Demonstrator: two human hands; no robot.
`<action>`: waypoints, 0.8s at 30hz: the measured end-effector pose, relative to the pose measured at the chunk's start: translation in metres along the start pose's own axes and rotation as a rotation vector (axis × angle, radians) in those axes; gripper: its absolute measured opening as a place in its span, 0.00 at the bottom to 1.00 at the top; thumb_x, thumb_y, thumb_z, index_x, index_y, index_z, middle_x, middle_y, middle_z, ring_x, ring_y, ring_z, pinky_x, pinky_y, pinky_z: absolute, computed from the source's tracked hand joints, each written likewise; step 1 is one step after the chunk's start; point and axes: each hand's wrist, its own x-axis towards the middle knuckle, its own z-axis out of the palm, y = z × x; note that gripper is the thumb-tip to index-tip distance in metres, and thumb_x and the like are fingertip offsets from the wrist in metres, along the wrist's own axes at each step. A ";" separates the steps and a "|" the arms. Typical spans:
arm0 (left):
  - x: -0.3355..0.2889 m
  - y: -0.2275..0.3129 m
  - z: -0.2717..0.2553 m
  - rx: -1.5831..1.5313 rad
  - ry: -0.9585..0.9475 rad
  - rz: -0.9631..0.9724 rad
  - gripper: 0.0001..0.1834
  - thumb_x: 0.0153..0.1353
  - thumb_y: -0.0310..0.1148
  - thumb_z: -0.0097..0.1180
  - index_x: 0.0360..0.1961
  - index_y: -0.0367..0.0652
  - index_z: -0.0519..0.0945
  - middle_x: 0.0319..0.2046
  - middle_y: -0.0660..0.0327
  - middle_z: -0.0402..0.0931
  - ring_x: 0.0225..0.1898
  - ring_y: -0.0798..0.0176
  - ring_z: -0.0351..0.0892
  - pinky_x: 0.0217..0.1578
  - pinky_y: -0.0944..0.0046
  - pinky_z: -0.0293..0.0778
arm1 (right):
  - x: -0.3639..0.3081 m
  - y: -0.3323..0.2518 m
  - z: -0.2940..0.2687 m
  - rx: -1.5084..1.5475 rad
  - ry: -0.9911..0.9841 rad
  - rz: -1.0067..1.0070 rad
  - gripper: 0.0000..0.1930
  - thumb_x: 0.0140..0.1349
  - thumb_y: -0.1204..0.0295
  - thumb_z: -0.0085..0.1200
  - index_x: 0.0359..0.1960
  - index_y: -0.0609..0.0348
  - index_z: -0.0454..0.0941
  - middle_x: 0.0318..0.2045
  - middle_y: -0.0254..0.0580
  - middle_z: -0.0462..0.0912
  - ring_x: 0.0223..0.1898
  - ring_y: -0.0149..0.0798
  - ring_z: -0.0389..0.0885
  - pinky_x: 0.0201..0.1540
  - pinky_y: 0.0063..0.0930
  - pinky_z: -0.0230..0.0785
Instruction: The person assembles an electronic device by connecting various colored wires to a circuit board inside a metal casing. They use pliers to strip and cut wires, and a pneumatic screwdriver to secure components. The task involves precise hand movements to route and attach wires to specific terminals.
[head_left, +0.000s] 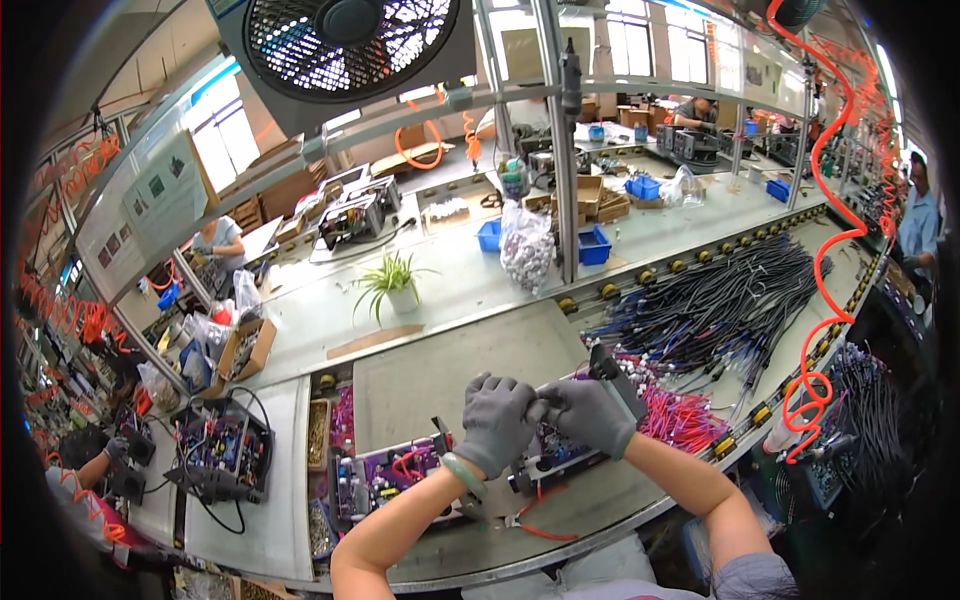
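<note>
Circuit unit [552, 452], partly hidden, is set beneath the hands on the grey work surface [460, 380]. Beyond it to the right, black cables [720, 300] are spread in a broad heap, and nearer, pink-red wires [685, 415] are piled. To its left, a purple-boarded unit [385, 485] is laid. The gloved left hand [497, 420] and right hand [592, 415] are brought together, fingers curled; whether anything is pinched cannot be told.
</note>
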 end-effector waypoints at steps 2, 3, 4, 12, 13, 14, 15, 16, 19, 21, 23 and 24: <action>-0.002 -0.001 -0.001 0.026 0.021 -0.037 0.12 0.59 0.43 0.59 0.29 0.46 0.83 0.33 0.58 0.79 0.42 0.52 0.77 0.53 0.52 0.66 | -0.008 -0.009 0.001 0.011 0.013 0.017 0.11 0.57 0.71 0.63 0.42 0.58 0.83 0.30 0.47 0.85 0.31 0.38 0.85 0.35 0.30 0.76; 0.000 -0.003 -0.001 -0.036 -0.030 -0.101 0.13 0.60 0.43 0.59 0.30 0.45 0.83 0.35 0.57 0.79 0.43 0.51 0.76 0.53 0.52 0.67 | -0.009 -0.011 0.001 0.017 0.020 0.024 0.12 0.59 0.72 0.63 0.44 0.59 0.83 0.31 0.45 0.86 0.31 0.35 0.85 0.36 0.28 0.76; -0.001 -0.004 -0.001 -0.101 -0.087 -0.172 0.13 0.61 0.43 0.58 0.30 0.45 0.84 0.36 0.57 0.80 0.45 0.51 0.76 0.53 0.53 0.68 | -0.009 -0.009 0.004 0.053 0.018 0.005 0.11 0.58 0.72 0.63 0.43 0.59 0.83 0.34 0.47 0.85 0.32 0.39 0.85 0.37 0.29 0.76; -0.008 -0.028 -0.015 -0.057 -0.265 -0.323 0.22 0.66 0.50 0.49 0.46 0.42 0.80 0.39 0.49 0.81 0.49 0.45 0.77 0.51 0.50 0.72 | 0.020 0.012 0.002 -0.466 -0.195 -0.139 0.04 0.54 0.70 0.56 0.27 0.50 0.83 0.31 0.44 0.80 0.36 0.50 0.80 0.39 0.44 0.71; -0.003 -0.024 -0.027 -0.015 -0.497 -0.341 0.24 0.66 0.52 0.47 0.47 0.42 0.80 0.38 0.47 0.81 0.48 0.44 0.78 0.50 0.49 0.72 | 0.020 0.017 0.009 -0.569 -0.220 -0.195 0.04 0.53 0.70 0.56 0.25 0.49 0.83 0.33 0.42 0.80 0.38 0.49 0.79 0.42 0.42 0.69; -0.002 -0.024 -0.033 0.035 -0.716 -0.357 0.26 0.66 0.54 0.45 0.48 0.41 0.79 0.36 0.45 0.81 0.46 0.43 0.79 0.49 0.48 0.72 | 0.022 0.016 0.016 -0.571 -0.230 -0.255 0.03 0.52 0.69 0.57 0.25 0.48 0.83 0.34 0.41 0.80 0.39 0.47 0.78 0.44 0.41 0.68; -0.008 -0.027 -0.032 0.032 -0.764 -0.376 0.27 0.66 0.54 0.44 0.47 0.41 0.79 0.34 0.44 0.81 0.45 0.42 0.79 0.49 0.47 0.72 | 0.024 0.009 0.020 -0.566 -0.268 -0.287 0.04 0.51 0.70 0.58 0.26 0.48 0.84 0.34 0.41 0.80 0.40 0.46 0.79 0.46 0.41 0.68; -0.013 -0.028 -0.030 0.030 -0.805 -0.387 0.27 0.66 0.54 0.42 0.47 0.41 0.79 0.33 0.43 0.80 0.43 0.41 0.79 0.48 0.46 0.71 | 0.025 0.007 0.024 -0.579 -0.299 -0.283 0.04 0.51 0.71 0.57 0.27 0.48 0.85 0.34 0.41 0.80 0.41 0.46 0.79 0.47 0.41 0.68; -0.016 -0.039 -0.025 -0.057 -0.815 -0.383 0.27 0.66 0.53 0.41 0.44 0.39 0.79 0.31 0.43 0.80 0.39 0.39 0.80 0.45 0.45 0.71 | 0.025 0.003 0.022 -0.624 -0.316 -0.285 0.05 0.51 0.72 0.57 0.27 0.50 0.85 0.33 0.41 0.80 0.42 0.45 0.80 0.48 0.41 0.68; -0.018 -0.044 -0.024 -0.118 -0.799 -0.373 0.28 0.67 0.54 0.40 0.41 0.37 0.77 0.32 0.43 0.81 0.39 0.38 0.80 0.45 0.44 0.70 | 0.025 0.005 0.023 -0.629 -0.312 -0.282 0.04 0.50 0.71 0.58 0.26 0.50 0.84 0.32 0.40 0.80 0.41 0.45 0.80 0.48 0.41 0.68; -0.015 -0.043 -0.025 -0.188 -0.823 -0.421 0.28 0.67 0.53 0.40 0.42 0.36 0.77 0.33 0.42 0.81 0.41 0.38 0.80 0.46 0.44 0.70 | 0.023 0.008 0.025 -0.615 -0.312 -0.262 0.02 0.48 0.70 0.60 0.23 0.50 0.83 0.31 0.40 0.80 0.38 0.45 0.80 0.47 0.41 0.69; -0.013 -0.042 -0.027 -0.222 -0.835 -0.446 0.28 0.67 0.53 0.40 0.43 0.36 0.77 0.34 0.41 0.81 0.42 0.38 0.80 0.46 0.45 0.70 | 0.024 0.009 0.025 -0.642 -0.346 -0.258 0.02 0.48 0.70 0.59 0.23 0.50 0.83 0.30 0.40 0.80 0.38 0.45 0.80 0.47 0.41 0.69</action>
